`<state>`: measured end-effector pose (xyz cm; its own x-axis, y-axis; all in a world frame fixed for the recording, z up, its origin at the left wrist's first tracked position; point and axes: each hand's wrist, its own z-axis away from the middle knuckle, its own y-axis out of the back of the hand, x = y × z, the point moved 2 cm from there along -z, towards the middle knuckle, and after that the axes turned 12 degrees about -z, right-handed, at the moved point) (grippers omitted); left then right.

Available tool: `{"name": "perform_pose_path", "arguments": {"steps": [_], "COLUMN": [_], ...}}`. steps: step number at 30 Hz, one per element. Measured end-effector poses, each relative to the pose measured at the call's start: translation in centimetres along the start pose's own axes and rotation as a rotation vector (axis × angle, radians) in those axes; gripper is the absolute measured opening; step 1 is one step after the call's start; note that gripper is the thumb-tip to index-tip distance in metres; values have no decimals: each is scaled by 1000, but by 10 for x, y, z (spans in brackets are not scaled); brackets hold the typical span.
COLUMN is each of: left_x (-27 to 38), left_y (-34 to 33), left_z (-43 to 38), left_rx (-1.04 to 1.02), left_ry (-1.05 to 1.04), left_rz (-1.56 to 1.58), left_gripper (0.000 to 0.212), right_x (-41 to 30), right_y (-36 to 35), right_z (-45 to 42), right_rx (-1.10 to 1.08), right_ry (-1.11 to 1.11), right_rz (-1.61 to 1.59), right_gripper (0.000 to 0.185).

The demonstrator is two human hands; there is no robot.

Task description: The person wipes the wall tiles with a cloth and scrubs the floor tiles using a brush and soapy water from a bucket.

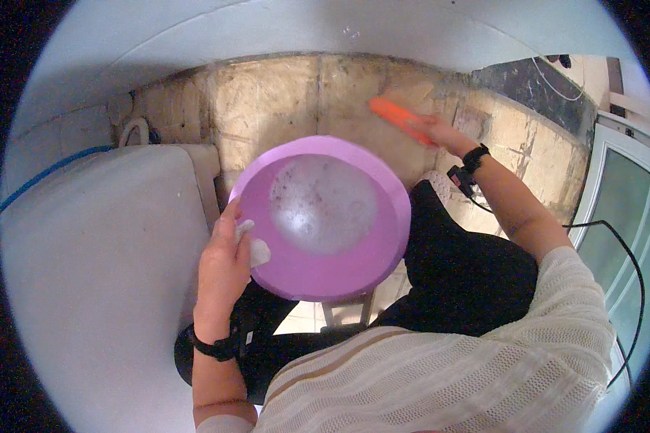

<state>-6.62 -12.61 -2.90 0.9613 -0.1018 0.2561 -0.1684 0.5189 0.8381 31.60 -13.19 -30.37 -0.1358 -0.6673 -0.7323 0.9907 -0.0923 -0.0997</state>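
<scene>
A round pink-purple plastic basin [330,279] stands before me, holding sudsy water [330,205]. At its left rim, my left hand [227,249] grips a crumpled white cloth or wipe [259,252] between thumb and fingers. Beyond the basin's upper right side, my right hand [436,132] is closed on a long orange object [395,112], blurred so that its kind cannot be told. The orange object is over the tiled floor and apart from the basin.
A large white appliance or cabinet [103,243] stands close on the left, near a blue hose [54,173]. Stained tiles [265,97] lie beyond the basin. A black cable [631,254] hangs at the right by a glazed door [617,200]. A stool [346,313] shows below the basin.
</scene>
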Motion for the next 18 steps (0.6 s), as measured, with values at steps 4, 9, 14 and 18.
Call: {"name": "perform_pose_path", "arguments": {"steps": [4,9,14,18], "left_x": [-8,0,-10,-7], "left_y": [-9,-6,-11,-8], "left_z": [1,-3,-1,0], "left_rx": [-2,-2,18,-1], "left_ry": [-4,-17,-16,18], "left_rz": [-34,-32,-53,-46], "left_gripper": [49,48,48,48], "right_x": [-11,-8,-17,-47], "right_y": [7,-4,-35,1], "right_z": [-28,-31,-14,-40], "right_rx": [-80,119,-196,71], "right_ry": [-74,-113,-121,50], "right_rz": [192,360,242,130], "right_gripper": [43,46,46,47]}}
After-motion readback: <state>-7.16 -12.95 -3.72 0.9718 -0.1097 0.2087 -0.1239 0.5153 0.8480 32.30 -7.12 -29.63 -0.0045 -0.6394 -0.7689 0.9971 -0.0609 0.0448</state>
